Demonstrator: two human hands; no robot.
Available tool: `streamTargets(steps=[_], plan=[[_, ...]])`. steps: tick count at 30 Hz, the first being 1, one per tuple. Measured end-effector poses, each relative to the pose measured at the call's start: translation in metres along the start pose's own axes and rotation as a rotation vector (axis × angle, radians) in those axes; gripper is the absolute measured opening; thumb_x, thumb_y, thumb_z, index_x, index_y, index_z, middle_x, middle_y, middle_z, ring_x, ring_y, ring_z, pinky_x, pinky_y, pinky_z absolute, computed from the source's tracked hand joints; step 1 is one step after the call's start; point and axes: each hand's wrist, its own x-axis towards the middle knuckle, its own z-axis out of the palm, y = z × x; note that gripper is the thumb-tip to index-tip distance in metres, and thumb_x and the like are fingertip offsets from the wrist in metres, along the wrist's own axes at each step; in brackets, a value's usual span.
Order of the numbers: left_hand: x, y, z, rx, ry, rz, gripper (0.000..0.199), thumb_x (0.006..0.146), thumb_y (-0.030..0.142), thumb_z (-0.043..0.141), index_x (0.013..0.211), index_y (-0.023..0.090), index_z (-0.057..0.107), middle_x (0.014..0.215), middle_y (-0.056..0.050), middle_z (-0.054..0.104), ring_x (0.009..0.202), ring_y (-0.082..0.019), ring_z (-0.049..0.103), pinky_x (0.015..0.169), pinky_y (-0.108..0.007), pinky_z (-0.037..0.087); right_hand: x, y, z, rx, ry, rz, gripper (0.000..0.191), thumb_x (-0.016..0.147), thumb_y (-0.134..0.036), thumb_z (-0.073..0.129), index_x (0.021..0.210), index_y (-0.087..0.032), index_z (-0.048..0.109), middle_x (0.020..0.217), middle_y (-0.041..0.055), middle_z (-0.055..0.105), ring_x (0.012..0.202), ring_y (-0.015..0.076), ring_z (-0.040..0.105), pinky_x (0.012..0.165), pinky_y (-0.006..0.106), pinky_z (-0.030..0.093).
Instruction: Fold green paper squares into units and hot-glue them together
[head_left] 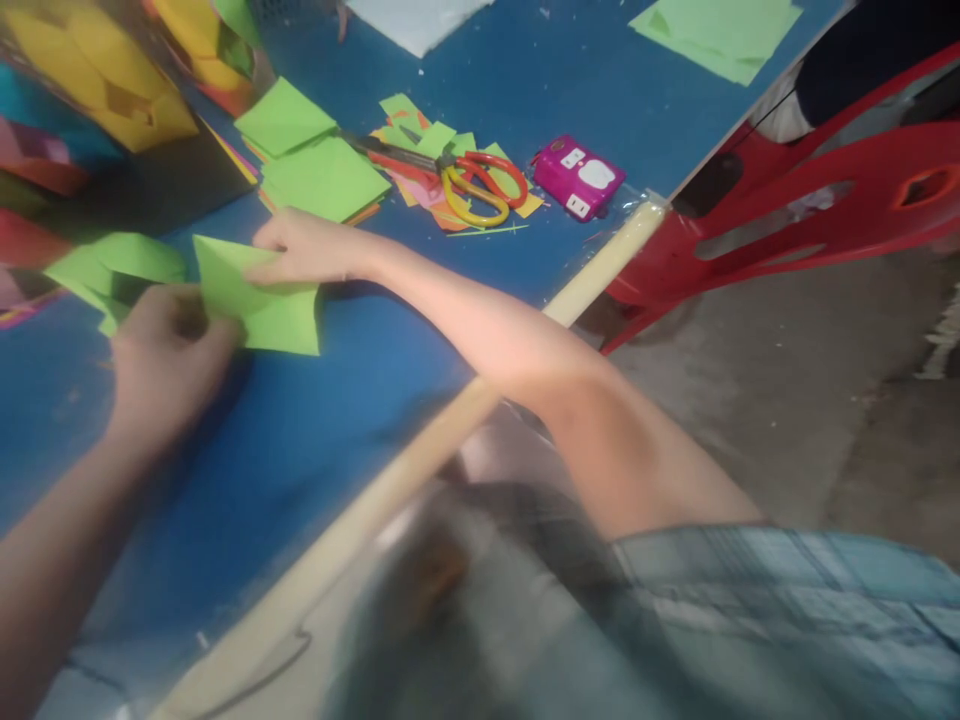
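Note:
A square of light green paper [281, 318], slightly bent, is held above the blue table between my two hands. My right hand [311, 248] reaches across and pinches its upper edge, thumb and fingers closed. At the paper's lower left edge, my left hand [169, 345] is closed with thumb and finger together on it; the fingertips are partly blurred. Just behind my left hand lies a curled green paper piece [139, 258]. Beyond my right hand are stacked green paper squares [326, 180], with orange sheets showing underneath.
Scissors with red and yellow handles [476, 190] rest on paper scraps [420, 120]. A purple box-shaped item [577, 178] sits near the pale table edge [420, 440]. More green sheets [720, 35] lie far right. Coloured folded paper [105, 70] fills the upper left. A red chair [825, 200] stands right.

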Motion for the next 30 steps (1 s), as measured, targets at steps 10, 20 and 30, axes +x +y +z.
streamTargets(steps=[10,20,30], plan=[[0.004,-0.010,0.025,-0.662,0.157,-0.004,0.033,0.054,0.004,0.054,0.085,0.009,0.059,0.062,0.004,0.057,0.053,-0.008,0.050,0.055,-0.023,0.040,-0.006,-0.003,0.002,-0.201,0.025,-0.081,0.045,0.080,-0.016,0.057,0.050,-0.018,0.024,0.053,-0.0075,0.023,0.059,0.0044,0.029,0.053,0.019,0.026],[-0.008,-0.006,0.018,-0.981,0.050,-0.213,0.019,0.064,0.020,0.059,0.082,0.014,0.055,0.067,0.000,0.058,0.060,-0.011,0.054,0.053,-0.023,0.041,-0.007,0.002,0.011,-0.072,0.137,-0.096,0.045,0.081,-0.019,0.058,0.050,-0.019,0.025,0.051,-0.0084,0.023,0.052,0.0048,0.025,0.052,0.023,0.021],[-0.012,-0.024,0.019,-1.016,0.067,-0.242,0.040,0.064,0.017,0.061,0.102,0.022,0.052,0.084,-0.001,0.063,0.069,-0.014,0.062,0.063,-0.026,0.048,-0.015,0.003,0.026,0.068,0.144,-0.026,0.036,0.076,-0.031,0.058,0.051,-0.018,0.035,0.050,-0.0072,0.032,0.049,0.0060,0.032,0.050,0.023,0.024]])
